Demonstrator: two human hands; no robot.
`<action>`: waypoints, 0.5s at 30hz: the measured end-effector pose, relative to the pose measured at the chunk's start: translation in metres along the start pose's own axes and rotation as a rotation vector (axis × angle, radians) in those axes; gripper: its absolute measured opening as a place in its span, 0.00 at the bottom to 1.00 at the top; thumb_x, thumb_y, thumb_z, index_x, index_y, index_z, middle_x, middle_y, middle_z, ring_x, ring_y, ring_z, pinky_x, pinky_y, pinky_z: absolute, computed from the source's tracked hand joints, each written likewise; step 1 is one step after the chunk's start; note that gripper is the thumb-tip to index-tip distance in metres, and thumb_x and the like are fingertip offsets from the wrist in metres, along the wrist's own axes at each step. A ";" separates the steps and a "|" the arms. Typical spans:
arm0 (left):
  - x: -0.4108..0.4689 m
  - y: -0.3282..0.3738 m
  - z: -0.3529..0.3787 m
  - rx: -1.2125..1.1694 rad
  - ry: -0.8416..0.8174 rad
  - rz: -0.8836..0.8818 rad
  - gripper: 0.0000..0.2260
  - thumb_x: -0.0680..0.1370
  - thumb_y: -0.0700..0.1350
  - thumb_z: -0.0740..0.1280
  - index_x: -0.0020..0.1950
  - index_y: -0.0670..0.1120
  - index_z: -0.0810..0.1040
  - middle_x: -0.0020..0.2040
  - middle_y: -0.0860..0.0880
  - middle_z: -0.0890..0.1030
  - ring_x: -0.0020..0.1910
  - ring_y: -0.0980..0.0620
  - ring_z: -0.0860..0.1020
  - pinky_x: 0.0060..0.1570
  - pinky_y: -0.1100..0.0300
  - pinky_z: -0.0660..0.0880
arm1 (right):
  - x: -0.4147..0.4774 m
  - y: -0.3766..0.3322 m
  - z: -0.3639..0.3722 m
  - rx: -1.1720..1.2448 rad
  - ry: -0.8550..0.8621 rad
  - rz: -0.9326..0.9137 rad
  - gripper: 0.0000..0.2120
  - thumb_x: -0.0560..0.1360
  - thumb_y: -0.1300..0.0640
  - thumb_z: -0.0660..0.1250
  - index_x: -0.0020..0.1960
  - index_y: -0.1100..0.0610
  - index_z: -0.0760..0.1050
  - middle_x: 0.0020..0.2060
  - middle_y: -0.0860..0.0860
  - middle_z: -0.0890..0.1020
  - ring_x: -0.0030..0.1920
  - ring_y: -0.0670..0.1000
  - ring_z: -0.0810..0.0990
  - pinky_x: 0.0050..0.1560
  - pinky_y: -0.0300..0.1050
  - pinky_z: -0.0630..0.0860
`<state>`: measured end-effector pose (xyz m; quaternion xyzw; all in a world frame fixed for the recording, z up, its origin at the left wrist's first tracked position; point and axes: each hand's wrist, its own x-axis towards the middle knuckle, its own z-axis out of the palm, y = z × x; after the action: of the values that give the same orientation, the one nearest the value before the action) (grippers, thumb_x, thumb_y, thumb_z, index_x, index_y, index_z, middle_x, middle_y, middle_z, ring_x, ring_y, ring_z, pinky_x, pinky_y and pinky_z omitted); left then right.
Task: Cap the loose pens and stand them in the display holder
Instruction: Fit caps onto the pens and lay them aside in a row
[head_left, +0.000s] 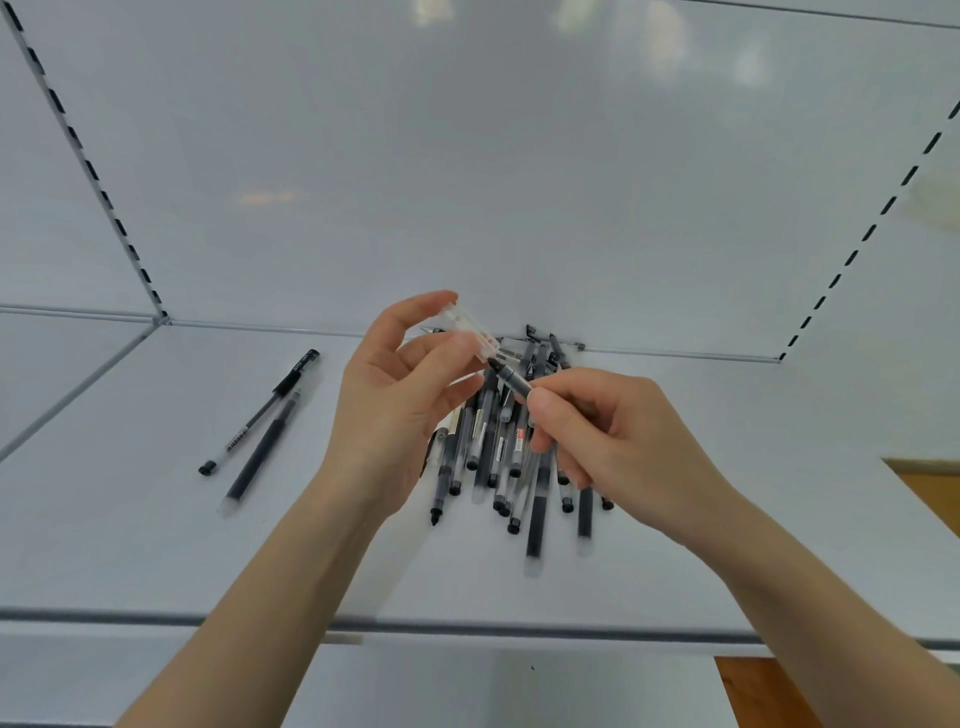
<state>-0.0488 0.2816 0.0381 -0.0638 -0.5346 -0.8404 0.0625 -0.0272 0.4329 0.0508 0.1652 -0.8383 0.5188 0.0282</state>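
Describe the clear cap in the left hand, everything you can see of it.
The clear cap is a short tube of translucent, colourless plastic. The left hand pinches it between thumb and fingertips above the pile of pens. It is tilted, open end down-right toward the tip of the pen in the right hand. The tip is at its mouth; contact unclear.

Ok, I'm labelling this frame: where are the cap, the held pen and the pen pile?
cap (470, 332): head view, middle of the clear tube.
held pen (511, 378): head view, dark grip near the tip.
pen pile (491, 447): head view, barrels in its middle.
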 end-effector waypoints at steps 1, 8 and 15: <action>0.000 0.000 0.000 -0.007 0.001 0.002 0.11 0.74 0.36 0.65 0.50 0.51 0.76 0.35 0.50 0.83 0.42 0.50 0.81 0.47 0.61 0.79 | 0.000 0.001 -0.001 -0.007 -0.001 0.000 0.12 0.76 0.58 0.61 0.34 0.52 0.75 0.24 0.43 0.76 0.22 0.43 0.69 0.24 0.31 0.64; 0.002 -0.001 -0.009 0.338 0.078 0.188 0.12 0.68 0.40 0.70 0.49 0.50 0.78 0.37 0.54 0.80 0.41 0.54 0.80 0.47 0.57 0.76 | 0.002 0.010 -0.020 -0.081 0.110 -0.043 0.06 0.74 0.56 0.64 0.40 0.48 0.77 0.32 0.48 0.79 0.27 0.43 0.72 0.31 0.35 0.71; -0.002 -0.002 -0.006 0.521 -0.002 0.305 0.10 0.69 0.37 0.71 0.42 0.52 0.79 0.42 0.50 0.80 0.41 0.61 0.78 0.49 0.68 0.75 | 0.006 -0.003 -0.025 -0.248 0.093 -0.187 0.05 0.72 0.51 0.62 0.42 0.45 0.76 0.40 0.41 0.80 0.39 0.41 0.76 0.40 0.30 0.70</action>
<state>-0.0475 0.2773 0.0331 -0.1262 -0.7164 -0.6558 0.2018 -0.0350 0.4516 0.0664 0.2133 -0.8747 0.4136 0.1355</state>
